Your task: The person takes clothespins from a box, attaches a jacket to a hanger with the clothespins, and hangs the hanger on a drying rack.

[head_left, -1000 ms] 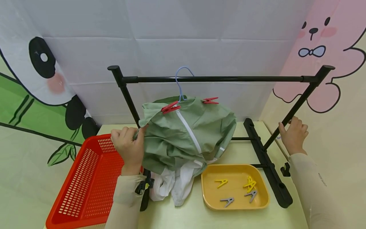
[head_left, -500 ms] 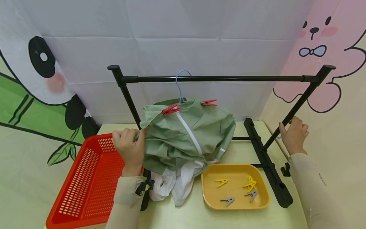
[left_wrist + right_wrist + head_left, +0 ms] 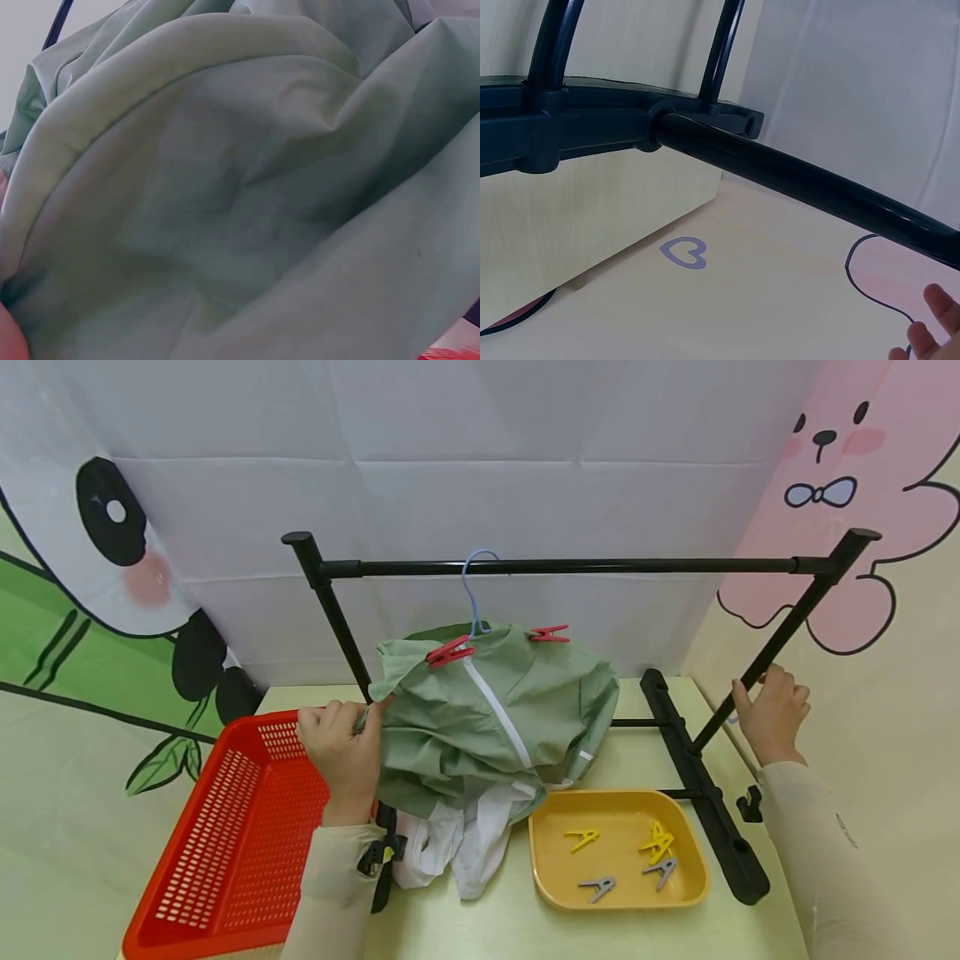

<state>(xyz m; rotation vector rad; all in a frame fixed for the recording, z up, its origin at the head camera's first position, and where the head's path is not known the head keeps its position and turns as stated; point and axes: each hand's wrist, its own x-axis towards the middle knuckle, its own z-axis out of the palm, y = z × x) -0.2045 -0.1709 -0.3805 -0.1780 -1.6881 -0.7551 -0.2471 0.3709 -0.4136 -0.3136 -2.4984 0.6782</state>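
A green zip jacket (image 3: 487, 710) hangs bunched on a blue hanger (image 3: 472, 593), hooked over the top bar of a black clothes rack (image 3: 600, 567). Two red clothespins (image 3: 450, 652) clip its upper edge. My left hand (image 3: 343, 756) pinches the jacket's left edge between thumb and fingers; the left wrist view is filled by the jacket's folds (image 3: 247, 180). My right hand (image 3: 774, 718) holds the rack's right post, thumb across its front. In the right wrist view, fingertips (image 3: 934, 319) show below the post (image 3: 802, 180); their contact is out of view.
A red perforated basket (image 3: 202, 827) stands at the left. A yellow tray (image 3: 618, 897) with yellow and grey clothespins sits in front, right of centre. White cloth (image 3: 480, 852) lies under the jacket. The rack's right foot (image 3: 705, 793) is beside the tray.
The jacket and hanger have sunk slightly. My left hand has shifted a little down and right with the jacket's edge. My right hand stays on the post.
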